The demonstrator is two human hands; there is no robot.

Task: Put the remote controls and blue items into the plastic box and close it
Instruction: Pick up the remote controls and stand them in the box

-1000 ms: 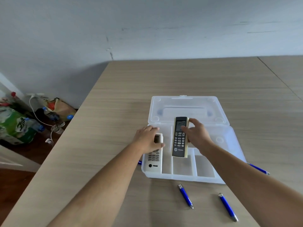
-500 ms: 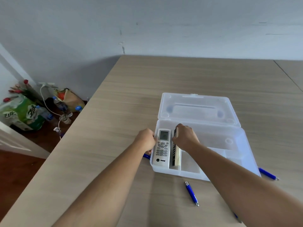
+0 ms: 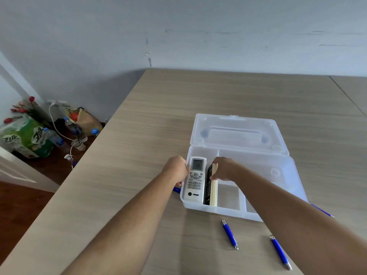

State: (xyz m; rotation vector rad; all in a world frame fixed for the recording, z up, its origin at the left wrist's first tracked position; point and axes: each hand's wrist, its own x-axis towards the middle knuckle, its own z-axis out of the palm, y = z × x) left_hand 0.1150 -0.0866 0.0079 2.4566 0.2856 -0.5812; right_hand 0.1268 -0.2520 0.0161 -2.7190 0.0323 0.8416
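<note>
A clear plastic box (image 3: 228,210) lies open on the wooden table, its lid (image 3: 238,133) folded back. A white remote (image 3: 195,180) lies flat, face up, in the box's left compartment. My left hand (image 3: 176,171) is curled against the remote's left edge at the box wall. A dark remote with a cream back (image 3: 211,188) stands on its side in the neighbouring slot, with my right hand (image 3: 224,168) gripping its far end. Two blue pens (image 3: 230,234) (image 3: 280,253) lie in front of the box. Another blue pen (image 3: 322,210) shows behind my right forearm, and a blue tip (image 3: 176,189) peeks out under my left wrist.
The table's left edge (image 3: 93,147) drops to a floor with a green bag (image 3: 29,139), bottles, a cable and flowers. A grey wall stands behind the table. A seam (image 3: 347,96) runs across the tabletop at the far right.
The white remote went from tilted in my left hand to flat in the left compartment. The dark remote turned from face up onto its side and sank into the slot beside it.
</note>
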